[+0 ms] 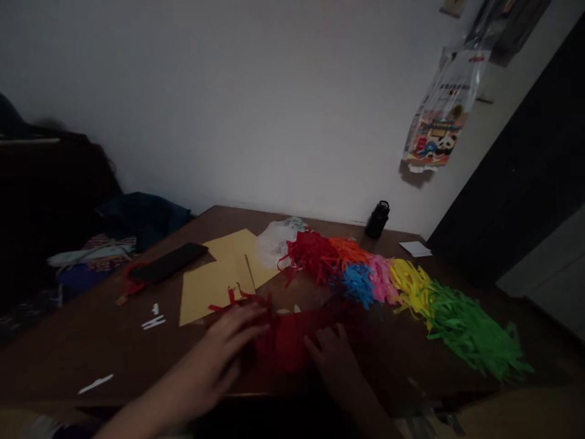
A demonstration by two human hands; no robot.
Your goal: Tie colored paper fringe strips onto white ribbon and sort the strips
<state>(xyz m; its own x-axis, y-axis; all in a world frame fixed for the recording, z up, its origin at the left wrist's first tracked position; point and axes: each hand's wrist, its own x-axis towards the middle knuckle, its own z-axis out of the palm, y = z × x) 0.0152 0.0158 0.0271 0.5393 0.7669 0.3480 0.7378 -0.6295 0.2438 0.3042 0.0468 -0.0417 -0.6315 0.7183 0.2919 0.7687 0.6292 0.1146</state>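
Observation:
A red paper sheet with strips cut into its edges lies near the front of the table, dim and partly under my hands. My left hand is over its left side beside the loose red strips, fingers stretched to the right and thumb apart. On the right part of the sheet rests my right hand, its fingers spread and flat. Beyond the hands runs a row of fringed paper bunches: red, orange, blue, pink, yellow and green.
Yellow sheets lie behind my left hand, near a clear plastic bag. Red-handled scissors touch a dark flat object. White scraps lie at the left. A black bottle stands by the wall.

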